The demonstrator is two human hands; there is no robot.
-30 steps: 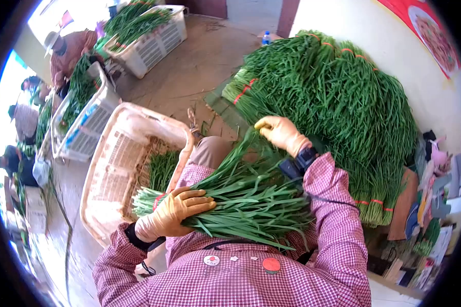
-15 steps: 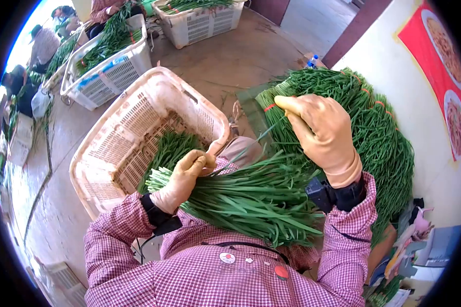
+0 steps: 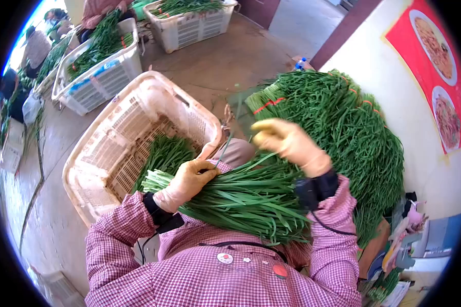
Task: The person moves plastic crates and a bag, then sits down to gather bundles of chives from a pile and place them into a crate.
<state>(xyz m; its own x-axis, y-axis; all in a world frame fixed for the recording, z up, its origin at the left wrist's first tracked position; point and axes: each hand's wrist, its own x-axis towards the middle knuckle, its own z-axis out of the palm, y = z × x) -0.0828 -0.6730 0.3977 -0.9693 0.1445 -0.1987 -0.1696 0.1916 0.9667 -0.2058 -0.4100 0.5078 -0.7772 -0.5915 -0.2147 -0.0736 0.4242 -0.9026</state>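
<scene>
In the head view, my left hand (image 3: 193, 176), in a tan rubber glove, is closed around a bunch of garlic chives (image 3: 246, 199) lying across my lap. The pale cut ends point left and the green leaves spread right. A thin leaf stands up beside the left fingers. My right hand (image 3: 289, 143), gloved alike and blurred by motion, is above the leaves with its fingers apart. No leaf shows in its grasp. A blurred loose leaf (image 3: 239, 105) hangs in the air beyond it.
A dirty plastic basket (image 3: 95, 153) with some chives (image 3: 164, 156) stands at left. A large heap of chives tied with red bands (image 3: 343, 133) lies at right by the wall. White crates (image 3: 189, 28) of greens and other people are farther back.
My right hand has moved down and left, and its fingers have opened. The leaf it was pulling is away from it. My left hand keeps its hold on the chives.
</scene>
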